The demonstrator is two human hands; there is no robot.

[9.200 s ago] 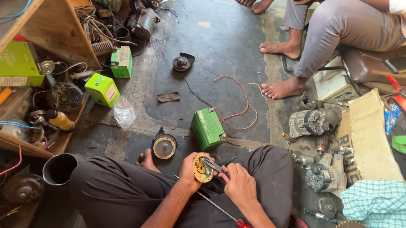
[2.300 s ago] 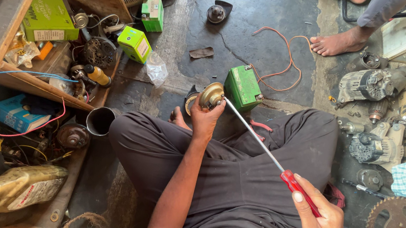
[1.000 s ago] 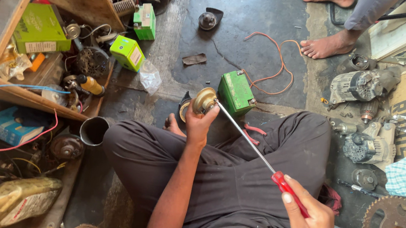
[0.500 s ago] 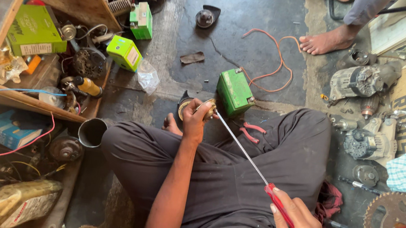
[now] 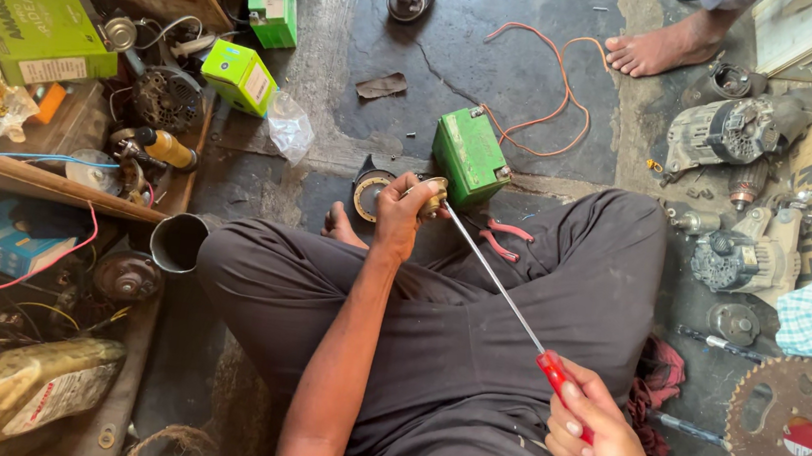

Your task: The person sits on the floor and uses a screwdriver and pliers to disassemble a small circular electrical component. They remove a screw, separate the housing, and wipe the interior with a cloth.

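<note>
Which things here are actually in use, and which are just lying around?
In use: left hand, brass part, right hand, long screwdriver.

Lying about: green battery, orange wire, sprocket, oil bottle, red pliers, green boxes.

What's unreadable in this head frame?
- Round part: mostly hidden by the left hand.
- Screwdriver tip: hidden behind that part.
- Red handle: lower end covered by the right hand.
- Sprocket: cut off by the right edge.

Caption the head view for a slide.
Left hand grips a small round metal part while right hand probes it with a long red-handled screwdriver.
</note>
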